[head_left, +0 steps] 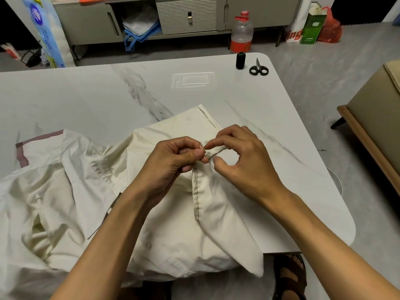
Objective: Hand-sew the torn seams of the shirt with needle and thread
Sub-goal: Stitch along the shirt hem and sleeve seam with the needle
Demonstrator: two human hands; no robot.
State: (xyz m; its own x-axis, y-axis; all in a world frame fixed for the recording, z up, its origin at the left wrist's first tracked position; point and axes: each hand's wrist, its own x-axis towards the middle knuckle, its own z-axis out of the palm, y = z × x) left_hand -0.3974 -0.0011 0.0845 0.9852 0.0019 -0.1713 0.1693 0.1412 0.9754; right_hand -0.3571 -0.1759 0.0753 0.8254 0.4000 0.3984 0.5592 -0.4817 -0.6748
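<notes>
A cream shirt (71,191) lies crumpled across the left and middle of a white marble-patterned bench (86,94), one folded panel hanging over the near edge. On the floor beyond the bench's far left corner leans a blue pack of tissue (46,29), in front of a low grey cabinet (91,22).

At the middle of the shirt, the left hand (175,163) is clenched on the cloth, its thumb pressing a raised fold against the curled fingers. A row of dark stitches, the seam (197,195), runs from that pinch down the fold toward the person. A loop of dark thread (200,146) stands up between the two hands.

The right hand (240,156) hovers just beside the left, fingers curled, the index fingertip at the loop and the thumb below it. Whether it grips the thread or a needle cannot be told; the needle is too small to make out.

Near the bench's far right corner a black thread spool (240,60) stands upright, with small black-handled scissors (258,69) lying just beside it. A plastic bottle (242,31) stands on the floor behind them.
</notes>
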